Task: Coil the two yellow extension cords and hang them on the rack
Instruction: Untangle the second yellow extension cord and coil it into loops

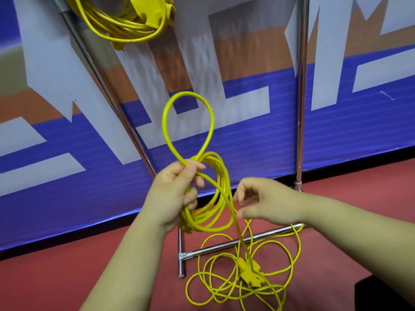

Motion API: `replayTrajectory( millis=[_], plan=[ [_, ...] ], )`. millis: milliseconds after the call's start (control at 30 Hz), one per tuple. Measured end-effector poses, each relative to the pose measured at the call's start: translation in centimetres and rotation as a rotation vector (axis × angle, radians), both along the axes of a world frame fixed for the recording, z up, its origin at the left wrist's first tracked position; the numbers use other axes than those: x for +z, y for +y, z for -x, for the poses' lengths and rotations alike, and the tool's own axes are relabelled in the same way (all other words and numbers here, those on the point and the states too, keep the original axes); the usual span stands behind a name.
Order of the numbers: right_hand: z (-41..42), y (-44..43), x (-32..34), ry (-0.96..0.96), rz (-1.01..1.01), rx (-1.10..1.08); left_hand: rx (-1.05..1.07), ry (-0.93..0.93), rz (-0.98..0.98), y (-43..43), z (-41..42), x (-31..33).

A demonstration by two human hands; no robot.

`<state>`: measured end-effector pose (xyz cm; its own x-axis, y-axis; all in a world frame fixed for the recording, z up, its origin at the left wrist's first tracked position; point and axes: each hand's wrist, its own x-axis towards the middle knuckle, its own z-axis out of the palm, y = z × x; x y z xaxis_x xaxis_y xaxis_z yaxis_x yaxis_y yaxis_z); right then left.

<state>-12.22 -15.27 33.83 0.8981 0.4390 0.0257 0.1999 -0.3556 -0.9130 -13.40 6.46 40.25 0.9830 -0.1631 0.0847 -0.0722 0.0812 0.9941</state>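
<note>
— So, what does the left hand (pixel 177 194) hold?
— Round loops of the smooth yellow cord (pixel 221 189). Its fingers wrap tight round the bunch. One big loop sticks up like a teardrop.
— And the right hand (pixel 267 203)?
— Its fingers bend loosely beside one strand. I cannot tell if they pinch it.
— Where is the rest?
— In messy curls on the red floor (pixel 67 277), with a boxy plug block (pixel 251 277). The other yellow cord (pixel 116 25) hangs coiled on the shiny metal rack (pixel 301 108).
</note>
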Motion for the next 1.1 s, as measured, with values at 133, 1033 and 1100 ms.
replayTrajectory(
  millis=[133, 1033, 1100],
  plan=[
    [0.5, 1.1, -1.4, -0.087, 0.113, 0.036, 0.022, -0.043, 0.205, 0.7, 0.6, 1.4],
    [-1.4, 1.3, -4.8, -0.097, 0.394, -0.495, 0.228, 0.055, -0.145, 7.0, 0.0, -2.5],
    [-1.2, 1.5, -4.1, -0.068, 0.243, -0.467, 0.201, 0.054, -0.149, 6.8, 0.0, -2.5]
  ],
)
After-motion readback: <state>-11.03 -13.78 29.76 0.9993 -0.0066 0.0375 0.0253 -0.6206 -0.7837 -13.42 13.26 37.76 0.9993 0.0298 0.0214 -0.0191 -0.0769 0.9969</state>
